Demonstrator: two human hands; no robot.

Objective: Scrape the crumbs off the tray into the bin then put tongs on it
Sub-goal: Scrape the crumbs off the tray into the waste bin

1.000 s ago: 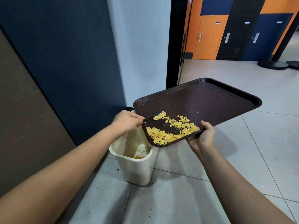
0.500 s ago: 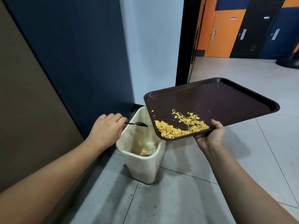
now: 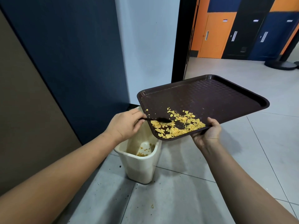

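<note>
Pinching spoon [image 3: 159, 119] in left fingers [image 3: 137, 121], over crumbs [image 3: 178, 126]

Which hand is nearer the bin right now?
Left. The left hand, gripping a black spoon, sits directly above the cream bin opening. The right hand holds the brown tray at its near edge, off to the bin's right.
</note>
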